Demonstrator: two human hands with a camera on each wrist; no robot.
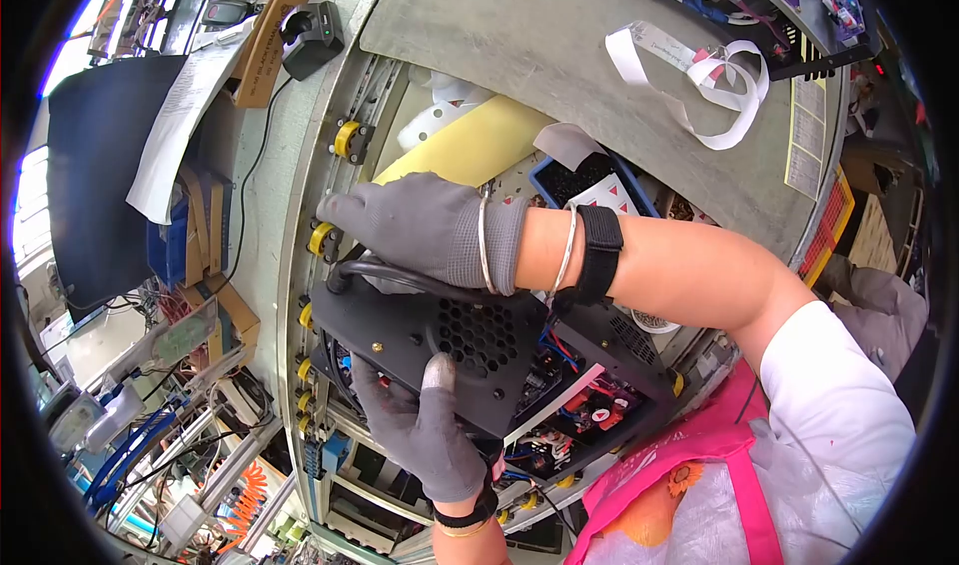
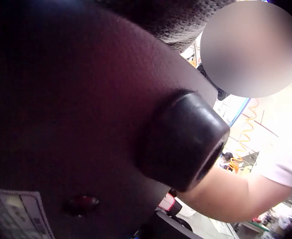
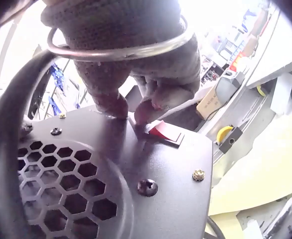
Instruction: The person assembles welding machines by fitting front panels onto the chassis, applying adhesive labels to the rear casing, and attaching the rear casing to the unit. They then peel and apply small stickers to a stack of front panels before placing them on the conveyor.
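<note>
A black electrical housing with a honeycomb fan grille lies tilted over the line, its wiring bared on one side. My gloved left hand grips its near edge, thumb on top and the other fingers partly hidden. In the left wrist view a rubber foot and a label show on the housing. My gloved right hand is over the far edge. In the right wrist view its bent fingertips meet the panel beside a red rocker switch; I cannot tell whether they pinch anything.
A thick black handle arcs beneath my right wrist. Yellow rollers line the conveyor rail. Beyond lie a yellow sheet, a blue bin and a white strap. Another open unit stands at top right.
</note>
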